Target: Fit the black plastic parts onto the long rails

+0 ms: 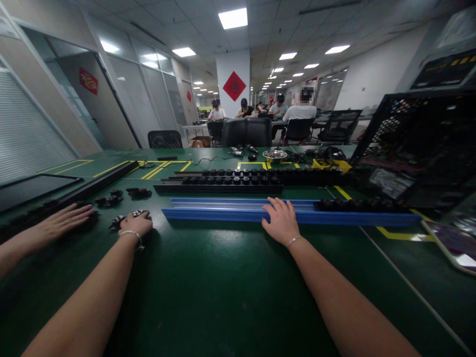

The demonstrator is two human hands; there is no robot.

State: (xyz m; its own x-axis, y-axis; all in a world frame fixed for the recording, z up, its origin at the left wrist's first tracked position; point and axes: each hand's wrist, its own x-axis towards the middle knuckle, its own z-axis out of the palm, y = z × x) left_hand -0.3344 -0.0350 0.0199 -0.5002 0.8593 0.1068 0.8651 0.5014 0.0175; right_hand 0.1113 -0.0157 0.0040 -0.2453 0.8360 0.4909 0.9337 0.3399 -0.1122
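My left hand (137, 225) is closed over some small black parts (118, 221) with light edges, on the green table. Its fingers hide much of them, so their kind is unclear. My right hand (281, 220) grips the near wall of a long blue channel (215, 214), fingers reaching over into the trough and thumb on the near side. Black roller-like pieces (357, 205) sit in a row at the channel's right end. Left of my left hand lie loose black parts (109, 199) and another (139, 193).
A co-worker's hand (69, 218) reaches in from the left over black parts. Behind the blue channel lie black channels (219, 189) with rollers. A metal bowl (274, 155) stands farther back. At right are a dark perforated case (390, 144) and a phone (451, 243).
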